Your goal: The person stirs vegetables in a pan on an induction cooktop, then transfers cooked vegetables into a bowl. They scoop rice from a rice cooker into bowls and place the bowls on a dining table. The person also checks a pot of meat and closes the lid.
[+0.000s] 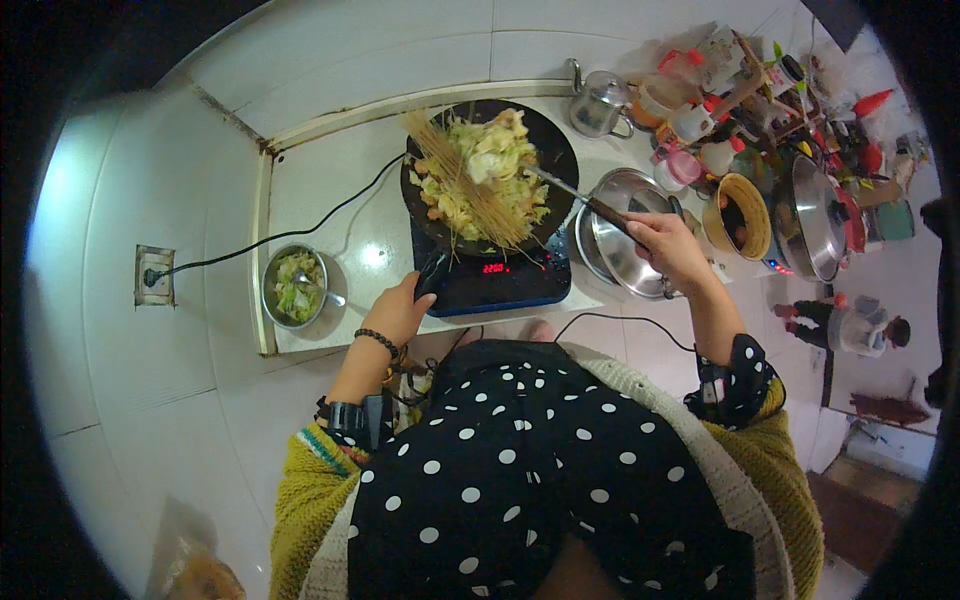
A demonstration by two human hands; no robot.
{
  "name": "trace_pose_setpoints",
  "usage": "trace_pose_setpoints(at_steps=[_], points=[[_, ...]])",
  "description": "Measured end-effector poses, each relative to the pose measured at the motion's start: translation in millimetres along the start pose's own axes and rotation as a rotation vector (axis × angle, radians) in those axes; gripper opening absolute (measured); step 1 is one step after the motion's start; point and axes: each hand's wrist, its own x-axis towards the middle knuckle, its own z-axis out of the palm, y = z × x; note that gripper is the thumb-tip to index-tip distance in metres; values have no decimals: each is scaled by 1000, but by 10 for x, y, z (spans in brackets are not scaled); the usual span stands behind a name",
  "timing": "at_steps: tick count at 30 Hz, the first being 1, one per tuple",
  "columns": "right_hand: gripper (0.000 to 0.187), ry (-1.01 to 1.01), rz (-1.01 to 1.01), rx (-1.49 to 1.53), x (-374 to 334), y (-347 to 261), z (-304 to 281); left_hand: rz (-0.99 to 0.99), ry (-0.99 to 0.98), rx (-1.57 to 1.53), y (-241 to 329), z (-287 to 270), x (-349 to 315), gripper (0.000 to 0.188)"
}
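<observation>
Step in hand, my read: turning/mixing noodles with the greens in the pan.

Left hand [398, 308] closed round the pan handle [431, 272]. Right hand [670, 245] clamped on the spatula [608, 213], wrapped round its dark grip; blade is hidden under a lump of food, ahead and left of that hand.

Pan [560, 140] sits on the black cooker [500, 297], ahead of the left hand, slightly right. In it: a bundle of thin noodles [462, 185] lying across the cabbage mix [527, 212], strands mostly parallel, some poking past the rim. So mixing looks far from done.

Next move, I'd say, calls for: left hand bracing the handle; right hand tipping the lump over the noodles, then working the blade underneath to lift and separate. Tuck overhanging strands in; too hard a flick could spill them on the bench [370, 240].

Clearances: steel bowl [268, 303] with spoon [334, 298] left of the left hand. Steel lid [635, 262] just beside the right hand, on its left; watch the elbow room there.
</observation>
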Motion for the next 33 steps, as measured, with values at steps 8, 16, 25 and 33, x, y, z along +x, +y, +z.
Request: trace_pose_setpoints(at_steps=[8,16,25,33], points=[[29,61,-220,-411,-71,-139,775,72,-16,-5,-45,-38,-2,53],[30,265,-356,-1060,-300,-327,1193,71,-70,48,-63,-109,-9,50],[39,358,-530,-1419,-255,-425,1182,132,-86,-5,-168,-193,71,41],[31,510,-526,-1227,-648,-737,813,161,-58,-38,-223,-145,76,46]])
